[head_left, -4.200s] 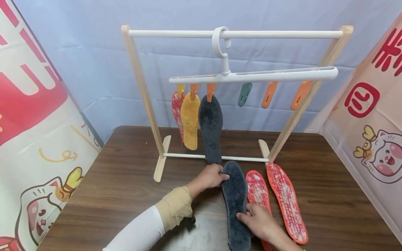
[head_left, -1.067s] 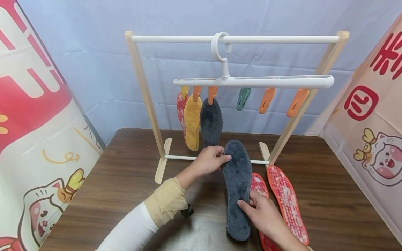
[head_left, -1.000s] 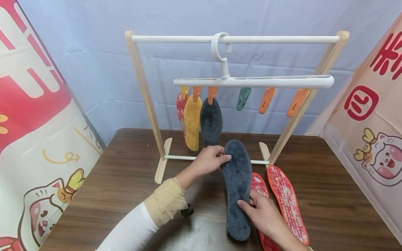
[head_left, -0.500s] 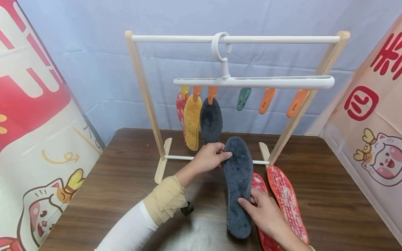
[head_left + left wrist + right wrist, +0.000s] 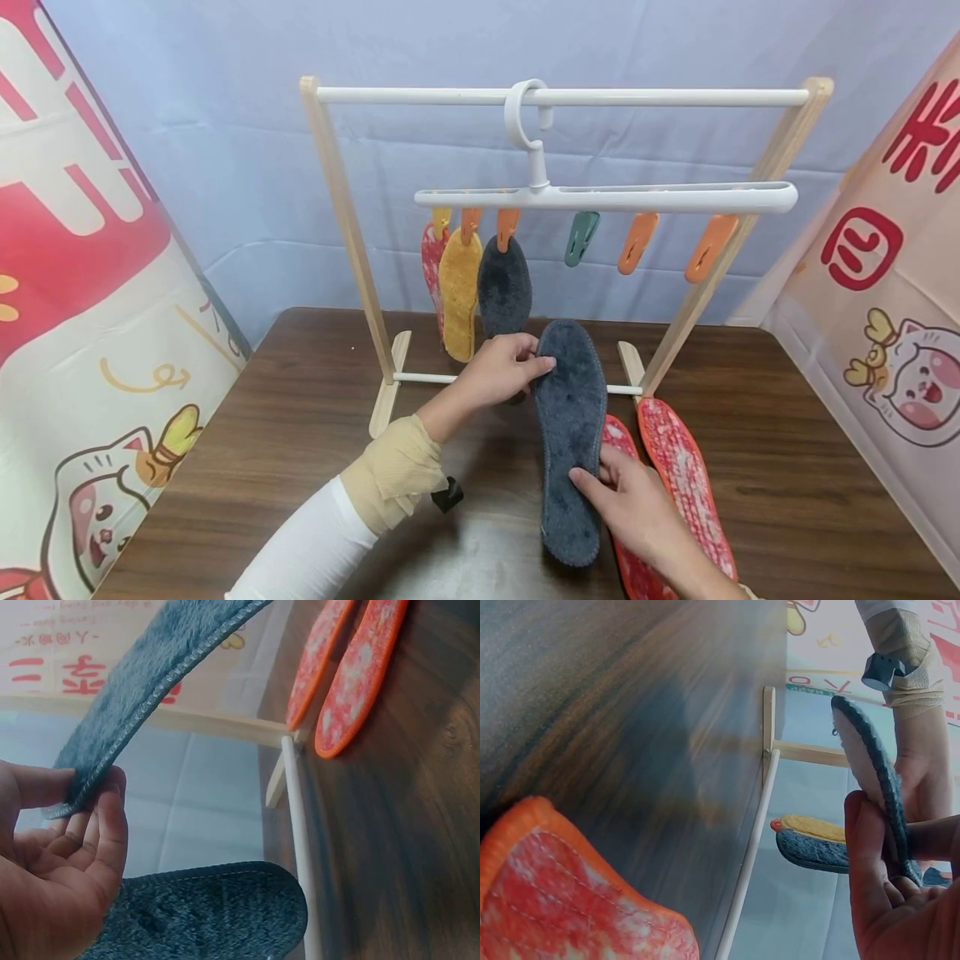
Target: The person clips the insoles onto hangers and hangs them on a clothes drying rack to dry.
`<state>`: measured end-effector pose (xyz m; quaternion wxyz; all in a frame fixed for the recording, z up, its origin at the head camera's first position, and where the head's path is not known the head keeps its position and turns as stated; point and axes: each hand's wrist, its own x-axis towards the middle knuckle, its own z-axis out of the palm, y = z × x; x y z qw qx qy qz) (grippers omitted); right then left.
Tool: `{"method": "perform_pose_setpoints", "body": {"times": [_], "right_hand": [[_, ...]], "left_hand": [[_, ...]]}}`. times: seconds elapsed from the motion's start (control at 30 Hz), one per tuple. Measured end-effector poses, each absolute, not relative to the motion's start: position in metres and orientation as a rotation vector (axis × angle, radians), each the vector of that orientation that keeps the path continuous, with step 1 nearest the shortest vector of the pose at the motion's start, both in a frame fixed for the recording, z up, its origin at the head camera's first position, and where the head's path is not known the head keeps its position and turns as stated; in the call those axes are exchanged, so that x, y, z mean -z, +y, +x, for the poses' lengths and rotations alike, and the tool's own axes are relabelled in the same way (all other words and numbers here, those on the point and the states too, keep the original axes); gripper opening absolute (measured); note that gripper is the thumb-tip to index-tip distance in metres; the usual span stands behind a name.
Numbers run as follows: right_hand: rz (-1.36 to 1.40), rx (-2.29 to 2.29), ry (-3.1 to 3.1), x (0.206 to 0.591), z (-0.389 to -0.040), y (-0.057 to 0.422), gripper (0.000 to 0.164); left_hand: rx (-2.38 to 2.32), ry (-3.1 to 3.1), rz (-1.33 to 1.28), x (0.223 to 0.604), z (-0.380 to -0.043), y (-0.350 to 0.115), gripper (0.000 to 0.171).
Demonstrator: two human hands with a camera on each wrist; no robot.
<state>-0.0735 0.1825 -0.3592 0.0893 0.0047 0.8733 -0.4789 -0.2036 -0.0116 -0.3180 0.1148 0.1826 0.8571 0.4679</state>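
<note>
A dark grey fuzzy insole (image 5: 572,425) is held up off the table between both hands. My left hand (image 5: 497,368) pinches its upper left edge, thumb on the fuzzy face. Lower down, my right hand (image 5: 633,500) grips its right edge, thumb in front and fingers behind. Behind the left hand hangs a second dark grey insole (image 5: 504,287), its lower part hidden in the head view, clipped by an orange clip (image 5: 507,227). A yellow insole (image 5: 459,292) and a red-and-white insole (image 5: 432,267) hang beside it from the white hanger (image 5: 660,198).
Green clip (image 5: 582,237) and orange clips (image 5: 638,242) dangle without insoles on the hanger's right half. The hanger hooks over a wooden rack's white rod (image 5: 420,97). Two red-and-white insoles lie on the table, one right insole (image 5: 686,483) partly beside the rack's foot.
Both hands have lifted the dark grey insole from low over the table up toward the rack, slowly over the last second. The hanging insoles stay clipped.
</note>
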Motion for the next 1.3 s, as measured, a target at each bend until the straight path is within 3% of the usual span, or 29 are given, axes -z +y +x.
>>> {"method": "perform_pose_setpoints", "body": {"times": [1.3], "right_hand": [[-0.116,1.593,2.560,0.338,-0.080,0.185,0.033]], "left_hand": [[-1.540,2.492,0.587,0.300,-0.206,-0.014,0.020]]}}
